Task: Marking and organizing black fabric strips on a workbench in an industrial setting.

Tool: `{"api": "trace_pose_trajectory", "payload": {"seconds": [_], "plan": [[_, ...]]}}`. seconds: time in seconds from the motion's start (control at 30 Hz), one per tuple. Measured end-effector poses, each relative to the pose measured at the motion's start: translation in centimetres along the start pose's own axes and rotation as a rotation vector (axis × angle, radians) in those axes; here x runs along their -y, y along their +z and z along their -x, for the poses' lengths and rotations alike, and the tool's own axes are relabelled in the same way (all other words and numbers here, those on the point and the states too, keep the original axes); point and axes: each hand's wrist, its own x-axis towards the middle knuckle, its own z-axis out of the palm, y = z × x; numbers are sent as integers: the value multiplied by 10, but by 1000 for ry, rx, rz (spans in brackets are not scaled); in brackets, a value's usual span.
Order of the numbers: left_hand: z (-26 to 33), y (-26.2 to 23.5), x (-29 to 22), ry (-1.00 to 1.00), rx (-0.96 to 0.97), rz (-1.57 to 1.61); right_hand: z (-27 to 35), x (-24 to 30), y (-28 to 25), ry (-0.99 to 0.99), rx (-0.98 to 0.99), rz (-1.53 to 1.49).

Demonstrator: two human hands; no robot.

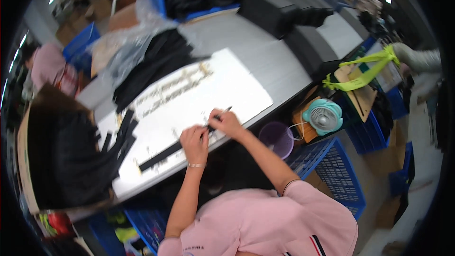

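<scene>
A long black strap (162,157) lies slantwise over the near edge of a bright white board (246,92). My left hand (194,143) is closed on the strap's right end, fingers bent. Just to its right, my right hand (226,123) is closed around a small dark piece at that same end. A thin dark tip sticks out past the right fingers; whether it is a tool or part of the strap I cannot tell. Beyond my hands, rows of small brass-coloured pieces (173,89) lie on the board, too small to name.
An open carton (35,161) of black strips stands left. Black fabric (154,61) and clear plastic lie behind. Dark grey blocks (270,12) line the far right of the table. A turquoise fan (323,116), purple bucket (277,138) and blue crate (339,175) are to my right.
</scene>
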Motion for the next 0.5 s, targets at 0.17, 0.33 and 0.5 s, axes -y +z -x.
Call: {"api": "trace_pose_trajectory", "payload": {"seconds": [0.17,0.33,0.5], "plan": [[1,0,1,1,1,-17,0,6,-1,-52,-108,-159],[4,2,4,21,4,-7,2,5,1,-86,-159,-102],[4,1,2,-9,21,-18,0,2,6,-95,-183,-77]]}}
